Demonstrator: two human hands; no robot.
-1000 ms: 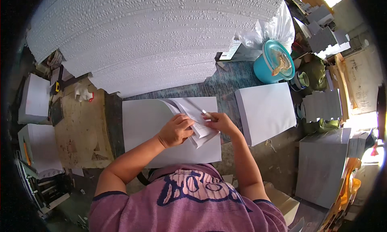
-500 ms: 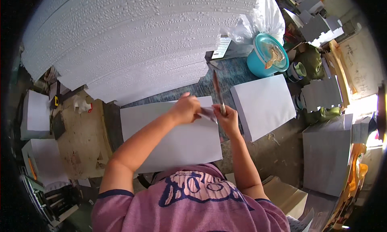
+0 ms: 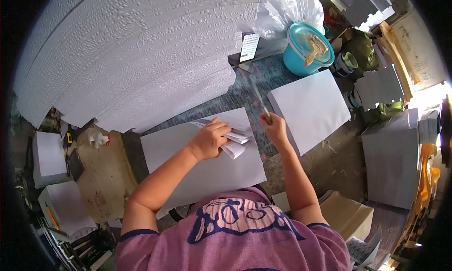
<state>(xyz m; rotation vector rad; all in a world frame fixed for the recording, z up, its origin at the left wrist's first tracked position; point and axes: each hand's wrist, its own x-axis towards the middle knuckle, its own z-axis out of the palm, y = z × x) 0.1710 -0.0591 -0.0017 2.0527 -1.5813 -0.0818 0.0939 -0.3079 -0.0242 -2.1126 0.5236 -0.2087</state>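
white folded sheets (image 3: 235, 150) are poking out to the right of the left grip (image 3: 208, 141), which is gripping them with its fingers bent over the top. beneath this grip a broad white pile of paper (image 3: 202, 174) is lying flat, and the folded sheets are resting over its right part. just to the right, apart from the sheets, the right grip (image 3: 275, 129) is closing around the handle of a slim tool (image 3: 267, 115); the tool is pointing up and away from the person, and its far end is blurring too much to tell its kind. to the right of this grip, near it, a second white stack (image 3: 313, 111) is sitting at a slant. beyond both grips the blue-grey worktop (image 3: 247, 87) is showing. farther out past the right grip, a turquoise bucket (image 3: 297, 59) is standing with its lid on, and a brush (image 3: 310, 58) is lying on that lid. ahead of the left grip a tall stack of bumpy white material (image 3: 155, 68) is rising, and beside its right end a lit screen (image 3: 249, 47) is leaning. well to the left of the left grip, a white cloth (image 3: 97, 138) is lying on a wooden board (image 3: 101, 177).
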